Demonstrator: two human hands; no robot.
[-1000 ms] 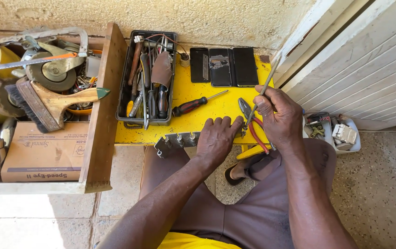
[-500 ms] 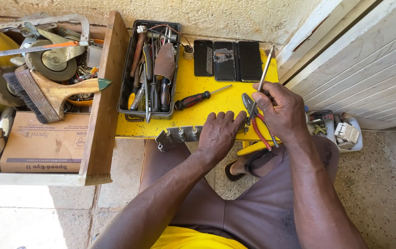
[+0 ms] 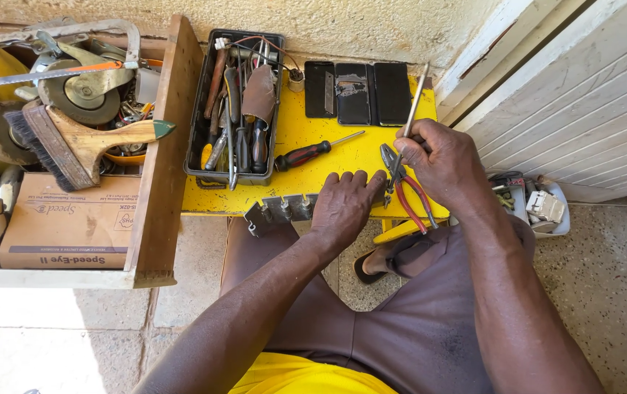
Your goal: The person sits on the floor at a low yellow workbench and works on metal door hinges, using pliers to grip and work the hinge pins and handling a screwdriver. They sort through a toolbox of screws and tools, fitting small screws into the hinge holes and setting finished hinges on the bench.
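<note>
My left hand (image 3: pixel 344 206) lies palm down on a long metal bracket (image 3: pixel 278 211) with several knobs, at the front edge of the yellow table (image 3: pixel 306 175). My right hand (image 3: pixel 441 162) grips a thin grey metal rod (image 3: pixel 415 97) that points up and away. Red-handled pliers (image 3: pixel 404 188) rest just under that hand, jaws toward my left fingertips; whether the hand also grips them I cannot tell. A red and black screwdriver (image 3: pixel 312 153) lies on the table just beyond my left hand.
A black tray (image 3: pixel 195 138) packed with hand tools stands at the table's back left. Three dark flat phones (image 3: pixel 357 91) lie at the back. A wooden crate (image 3: pixel 164 160) on the left holds a brush, a hacksaw, a grinding disc and a cardboard box. A white container (image 3: pixel 547 208) sits at right.
My right hand has tilted the rod slightly and stays over the pliers. My left hand has kept its place on the bracket. The view has shifted a little.
</note>
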